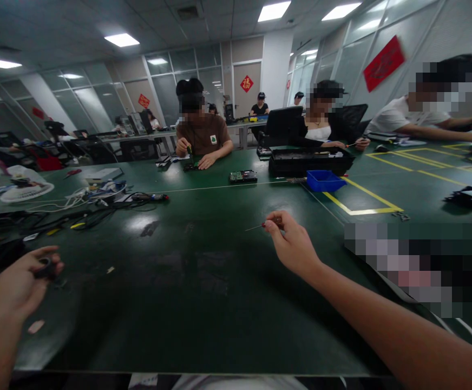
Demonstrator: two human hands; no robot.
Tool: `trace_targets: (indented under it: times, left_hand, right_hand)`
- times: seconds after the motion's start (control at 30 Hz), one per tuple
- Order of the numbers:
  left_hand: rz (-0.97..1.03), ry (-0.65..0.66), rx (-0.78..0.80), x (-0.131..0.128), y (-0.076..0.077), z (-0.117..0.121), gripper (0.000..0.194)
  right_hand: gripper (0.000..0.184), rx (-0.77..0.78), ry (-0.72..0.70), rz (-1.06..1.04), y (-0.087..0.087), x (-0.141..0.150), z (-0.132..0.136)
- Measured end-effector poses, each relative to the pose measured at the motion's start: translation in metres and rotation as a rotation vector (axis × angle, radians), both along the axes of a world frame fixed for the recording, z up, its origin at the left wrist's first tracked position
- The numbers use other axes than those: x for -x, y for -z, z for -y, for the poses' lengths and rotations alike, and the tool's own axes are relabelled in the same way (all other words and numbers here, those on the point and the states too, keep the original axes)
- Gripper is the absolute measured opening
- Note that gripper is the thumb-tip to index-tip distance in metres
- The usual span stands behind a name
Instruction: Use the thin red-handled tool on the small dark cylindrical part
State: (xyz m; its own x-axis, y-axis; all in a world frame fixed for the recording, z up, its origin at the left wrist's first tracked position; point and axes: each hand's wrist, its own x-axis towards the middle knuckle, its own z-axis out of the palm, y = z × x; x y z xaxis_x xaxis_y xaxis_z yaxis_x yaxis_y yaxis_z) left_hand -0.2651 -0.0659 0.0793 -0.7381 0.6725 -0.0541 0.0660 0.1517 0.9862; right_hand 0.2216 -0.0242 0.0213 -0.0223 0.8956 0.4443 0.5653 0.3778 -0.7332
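Note:
My right hand (293, 241) is closed around a small screwdriver (264, 224) with a red handle, its thin metal shaft pointing left above the green table (203, 319). Over the table's left side, my left hand (19, 281) curls its fingers round a small dark round object (45, 267), whose kind I cannot make out. The fingers partly cover that object. Below the left hand lies a small pale scrap (36, 326), and another tiny scrap (110, 270) rests farther right.
Tangled cables (110, 200) spread at the left. A hard drive (243, 176), a blue bin (325, 180) and a long black casing (311, 161) stand farther back. Across the table a person in a brown shirt (203, 135) works; two others sit at the right.

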Motion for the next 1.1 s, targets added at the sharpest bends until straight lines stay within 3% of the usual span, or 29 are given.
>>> trace_targets:
  times: [0.17,0.5,0.6,0.7,0.8,0.9,1.0,1.1]
  left_hand:
    - [-0.003,0.321,-0.015,-0.051,0.025,-0.025,0.029]
    - [-0.046,0.921,-0.074,-0.201,0.028,-0.063,0.029]
    - [-0.069,1.047,-0.080,-0.235,0.030,-0.070,0.029]
    - [-0.138,1.083,-0.091,-0.265,0.036,-0.072,0.026]
    - [-0.338,1.056,-0.074,-0.283,0.053,-0.071,0.040]
    - [-0.557,1.040,-0.102,-0.286,0.075,-0.070,0.059]
    - [-0.649,1.059,-0.155,-0.277,0.087,-0.073,0.041]
    - [-0.686,1.094,-0.206,-0.267,0.086,-0.076,0.030]
  right_hand:
    - [0.018,0.011,-0.004,-0.001,0.000,0.000,0.001]
    - [0.017,-0.038,0.013,0.017,-0.003,0.000,0.002]
    - [0.018,-0.035,0.024,0.027,-0.004,-0.001,0.003]
    - [0.019,-0.045,0.044,0.035,-0.004,0.000,0.004]
    - [0.019,-0.076,0.056,0.062,-0.005,0.001,0.005]
    - [0.018,-0.097,0.049,0.109,-0.007,0.002,0.007]
    - [0.018,-0.097,0.031,0.120,-0.009,0.002,0.010]
    - [0.018,-0.123,-0.006,0.076,-0.009,0.002,0.013]
